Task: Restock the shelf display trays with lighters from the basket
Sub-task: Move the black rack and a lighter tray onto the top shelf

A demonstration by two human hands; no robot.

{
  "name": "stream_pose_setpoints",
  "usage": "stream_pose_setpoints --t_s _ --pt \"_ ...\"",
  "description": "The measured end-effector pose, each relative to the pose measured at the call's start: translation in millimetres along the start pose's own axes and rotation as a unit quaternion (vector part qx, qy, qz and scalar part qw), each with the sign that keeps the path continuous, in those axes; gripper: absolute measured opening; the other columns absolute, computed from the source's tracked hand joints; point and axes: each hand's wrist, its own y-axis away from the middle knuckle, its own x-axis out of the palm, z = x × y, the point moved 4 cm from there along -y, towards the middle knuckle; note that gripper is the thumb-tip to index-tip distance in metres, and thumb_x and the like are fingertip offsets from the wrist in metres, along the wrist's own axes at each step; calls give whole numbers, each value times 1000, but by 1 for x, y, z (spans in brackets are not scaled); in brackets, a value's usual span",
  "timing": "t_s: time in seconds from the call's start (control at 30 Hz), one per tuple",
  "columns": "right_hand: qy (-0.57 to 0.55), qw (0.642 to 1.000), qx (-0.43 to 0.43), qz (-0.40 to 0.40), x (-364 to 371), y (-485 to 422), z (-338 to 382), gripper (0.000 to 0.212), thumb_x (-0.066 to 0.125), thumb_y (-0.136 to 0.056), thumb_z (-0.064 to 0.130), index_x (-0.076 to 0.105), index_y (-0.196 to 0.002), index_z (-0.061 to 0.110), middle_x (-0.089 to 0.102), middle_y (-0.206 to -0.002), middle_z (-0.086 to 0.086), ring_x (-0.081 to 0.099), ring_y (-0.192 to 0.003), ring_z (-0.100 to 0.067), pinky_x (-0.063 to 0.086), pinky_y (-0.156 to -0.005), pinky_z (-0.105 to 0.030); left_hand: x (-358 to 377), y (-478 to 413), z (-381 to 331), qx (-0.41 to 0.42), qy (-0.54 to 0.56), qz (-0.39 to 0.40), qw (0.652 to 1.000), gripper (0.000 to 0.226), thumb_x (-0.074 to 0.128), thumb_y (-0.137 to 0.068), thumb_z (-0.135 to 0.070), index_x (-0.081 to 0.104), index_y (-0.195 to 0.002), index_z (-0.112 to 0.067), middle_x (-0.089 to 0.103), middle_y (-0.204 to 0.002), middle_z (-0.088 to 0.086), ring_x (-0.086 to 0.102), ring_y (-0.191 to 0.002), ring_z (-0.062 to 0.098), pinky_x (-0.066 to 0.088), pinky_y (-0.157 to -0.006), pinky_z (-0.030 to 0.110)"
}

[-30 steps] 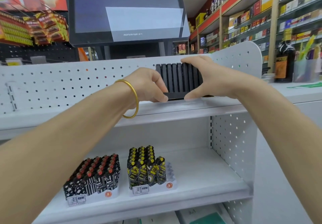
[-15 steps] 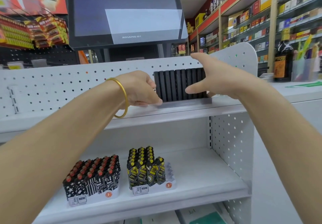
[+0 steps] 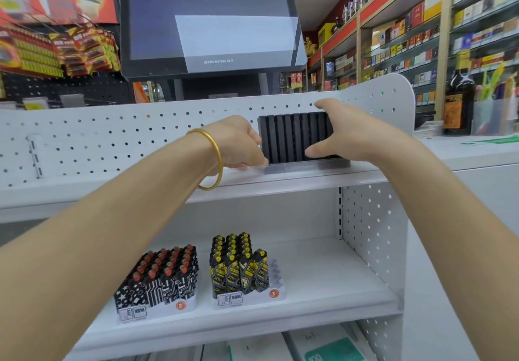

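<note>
Red-top lighters (image 3: 168,273) fill their tray on the lower shelf (image 3: 323,285). Up top, left hand (image 3: 238,144) is curled at the left bottom corner of the black lighters (image 3: 292,139); can't tell if it's actually gripping. Yellow lighters (image 3: 238,262) sit below, with their tray's right side empty. Right hand (image 3: 348,136) grasps the black row's right end, fingers over the top and thumb low in front. The row stands on the top shelf (image 3: 140,189).

Black ribbed lighters (image 3: 293,139), gold bangle (image 3: 219,158), white perforated shelf (image 3: 84,141), black-and-white patterned lighters (image 3: 160,282) (red tops), black-and-yellow lighters (image 3: 238,265)
</note>
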Motion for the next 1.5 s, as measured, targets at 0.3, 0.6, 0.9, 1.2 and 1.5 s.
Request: stream_pose_setpoints --t_s 0.3,0.6,0.9,1.2,1.5 --pt "-88 975 -181 -96 42 109 43 28 65 -84 18 63 -111 23 61 -103 6 60 -87 -10 47 -83 -28 4 127 44 148 111 -168 968 20 69 -78 -8 53 -80 -19 70 -84 -7 66 -73 8 52 -68 21" --pt "-142 971 -123 148 180 74 9 96 80 -69 32 22 -145 33 19 -150 0 31 -131 -16 46 -92 -21 94 129 154 -7 -100 -127 987 33 60 -89 -29 35 -106 -18 61 -97 4 61 -88 26 50 -74 40" --pt "-105 960 -174 194 205 43 19 85 83 -66 30 41 -139 22 44 -140 1 37 -124 -4 26 -92 -10 105 115 150 -51 -203 -114 971 27 44 -93 -24 33 -113 -9 52 -85 6 49 -99 29 32 -66 32" --pt "-172 961 -145 159 201 42 17 74 82 -67 23 49 -134 21 51 -123 7 46 -109 -2 32 -84 -6 105 110 162 -103 -35 -125 986 49 57 -88 -19 32 -129 -10 61 -108 11 55 -106 31 47 -85 41" --pt "-178 969 -128 115 160 63 34 75 83 -64 30 52 -131 25 56 -122 8 54 -110 -5 39 -92 -14 89 133 152 -26 -9 -194 981 64 68 -83 -21 38 -139 -19 57 -125 2 53 -116 20 44 -96 38"
